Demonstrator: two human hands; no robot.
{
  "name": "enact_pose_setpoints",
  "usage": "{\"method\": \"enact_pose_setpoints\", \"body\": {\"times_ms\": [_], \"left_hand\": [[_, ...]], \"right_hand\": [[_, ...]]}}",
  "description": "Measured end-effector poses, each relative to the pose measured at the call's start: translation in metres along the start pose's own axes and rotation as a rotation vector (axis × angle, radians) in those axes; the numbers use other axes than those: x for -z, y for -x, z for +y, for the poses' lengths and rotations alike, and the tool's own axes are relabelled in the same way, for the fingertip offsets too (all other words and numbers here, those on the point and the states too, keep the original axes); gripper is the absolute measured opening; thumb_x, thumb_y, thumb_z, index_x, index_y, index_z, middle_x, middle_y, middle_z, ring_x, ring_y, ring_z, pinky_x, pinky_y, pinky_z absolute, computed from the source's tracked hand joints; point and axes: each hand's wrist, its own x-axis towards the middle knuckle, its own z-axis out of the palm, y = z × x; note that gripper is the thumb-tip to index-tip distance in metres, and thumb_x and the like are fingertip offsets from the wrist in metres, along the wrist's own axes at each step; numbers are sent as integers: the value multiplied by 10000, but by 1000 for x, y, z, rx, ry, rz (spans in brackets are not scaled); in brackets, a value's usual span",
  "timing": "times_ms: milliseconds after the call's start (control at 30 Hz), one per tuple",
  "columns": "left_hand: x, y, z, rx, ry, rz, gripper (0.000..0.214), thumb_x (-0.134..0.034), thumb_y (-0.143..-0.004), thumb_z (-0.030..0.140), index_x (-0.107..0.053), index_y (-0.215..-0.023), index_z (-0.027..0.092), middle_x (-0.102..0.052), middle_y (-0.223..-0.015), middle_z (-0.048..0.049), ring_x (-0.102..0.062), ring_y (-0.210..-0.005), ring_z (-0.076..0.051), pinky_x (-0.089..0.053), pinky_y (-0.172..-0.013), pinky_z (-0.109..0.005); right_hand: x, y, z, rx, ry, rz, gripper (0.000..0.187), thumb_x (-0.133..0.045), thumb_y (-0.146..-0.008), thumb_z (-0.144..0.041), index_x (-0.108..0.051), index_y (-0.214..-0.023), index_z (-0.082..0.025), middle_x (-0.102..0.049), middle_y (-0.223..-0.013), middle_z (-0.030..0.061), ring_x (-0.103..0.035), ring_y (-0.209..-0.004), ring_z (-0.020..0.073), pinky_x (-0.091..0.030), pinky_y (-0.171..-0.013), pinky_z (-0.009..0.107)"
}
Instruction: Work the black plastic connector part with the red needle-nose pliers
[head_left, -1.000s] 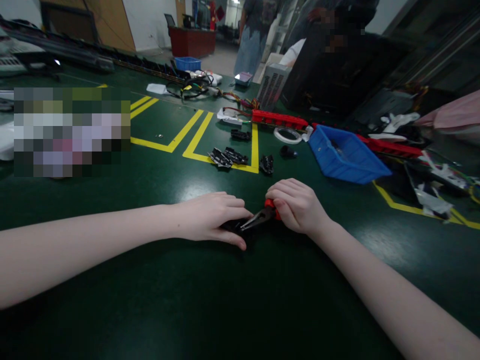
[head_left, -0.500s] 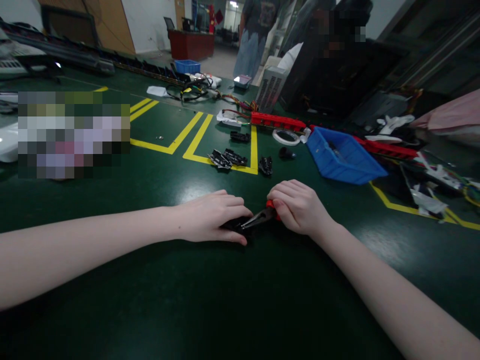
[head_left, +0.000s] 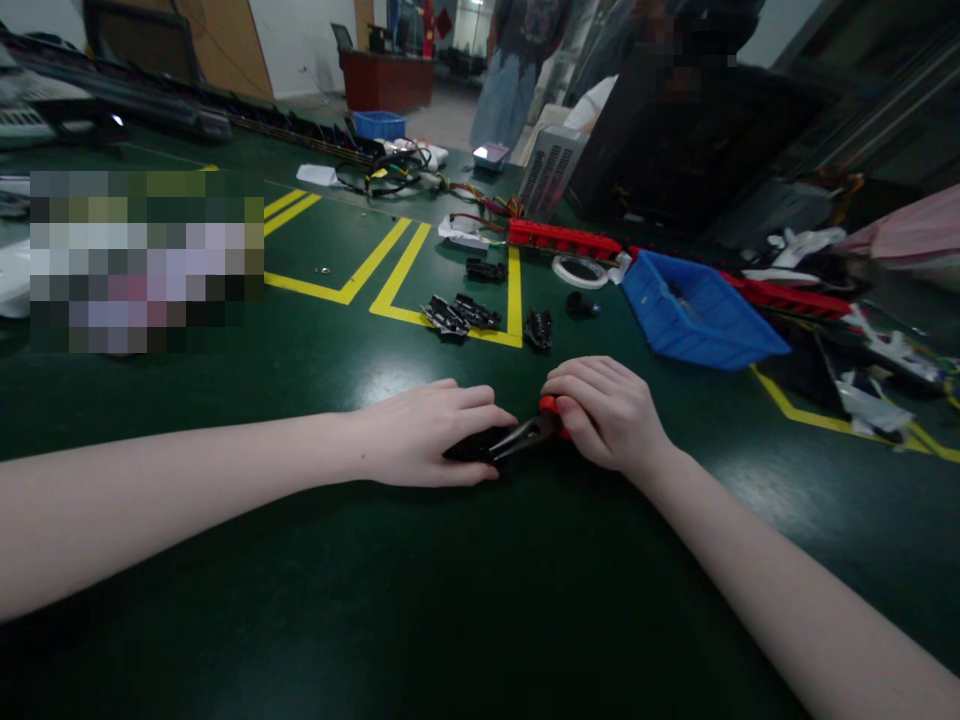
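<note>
My left hand (head_left: 427, 432) lies over a small black part (head_left: 469, 447) on the dark green table (head_left: 465, 600), fingers closed around it and pinning it down. My right hand (head_left: 607, 410) is wrapped round the red handles of a pair of pliers (head_left: 529, 434). The dark jaws of the pliers point left and meet the black part under my left fingers. Most of that part is hidden by my hand.
Several black parts (head_left: 461, 314) lie on yellow floor-style lines (head_left: 401, 270) beyond my hands. A blue bin (head_left: 697, 312), a tape roll (head_left: 579, 270) and red strips (head_left: 562, 238) sit further right. Cables and clutter fill the far edge, where people (head_left: 517, 60) stand.
Both hands hold almost the same place. The pliers' jaws and my left fingers have shifted very slightly on the black part.
</note>
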Motion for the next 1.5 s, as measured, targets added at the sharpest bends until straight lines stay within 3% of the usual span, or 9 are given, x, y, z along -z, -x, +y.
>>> {"method": "enact_pose_setpoints", "body": {"times_ms": [333, 567, 767, 1000, 1200, 1500], "left_hand": [[2, -1, 1, 57, -9, 3, 375, -573, -921, 414, -546, -1196, 160, -628, -975, -41, -594, -814, -186, -406, -732, -293], [0, -1, 2, 170, -134, 11, 453, -515, -949, 454, -505, -1295, 161, -661, -1078, -50, -621, -828, -191, -430, -749, -308], [3, -4, 6, 256, -260, -32, 451, -490, -943, 476, -545, -1278, 180, -679, -1050, -35, -628, -732, -201, -443, -640, -309], [4, -3, 2, 203, -217, -24, 442, -506, -935, 464, -553, -1264, 172, -677, -1042, -33, -634, -748, -200, -454, -659, -313], [4, -2, 0, 192, -172, -14, 419, -524, -931, 452, -554, -1245, 176, -678, -1048, -22, -632, -761, -186, -446, -667, -302], [6, -3, 1, 220, -127, -51, 367, -489, -944, 469, -558, -1183, 200, -676, -1054, -30, -627, -755, -177, -430, -649, -283]], "right_hand": [[0, 1, 0, -95, -28, 53, 206, -418, -924, -201, -604, -839, -176, -680, -838, 79, -639, -803, 220, -462, -712, 368], [0, 1, 0, -105, 3, 49, 224, -418, -928, -197, -620, -836, -166, -685, -840, 80, -644, -802, 219, -459, -719, 364], [0, 0, 0, -135, 48, 36, 242, -423, -934, -201, -629, -815, -158, -691, -836, 84, -646, -784, 219, -452, -693, 359], [-2, 2, 0, -76, 92, 32, 242, -468, -928, -217, -656, -1028, -102, -713, -871, 106, -662, -799, 238, -472, -703, 374], [-1, 2, 1, -106, 57, 51, 206, -478, -925, -211, -655, -843, -143, -699, -822, 84, -655, -764, 214, -471, -681, 350], [1, 0, 0, -125, 54, 49, 198, -476, -927, -225, -638, -829, -168, -698, -821, 70, -651, -765, 207, -466, -688, 353]]}}
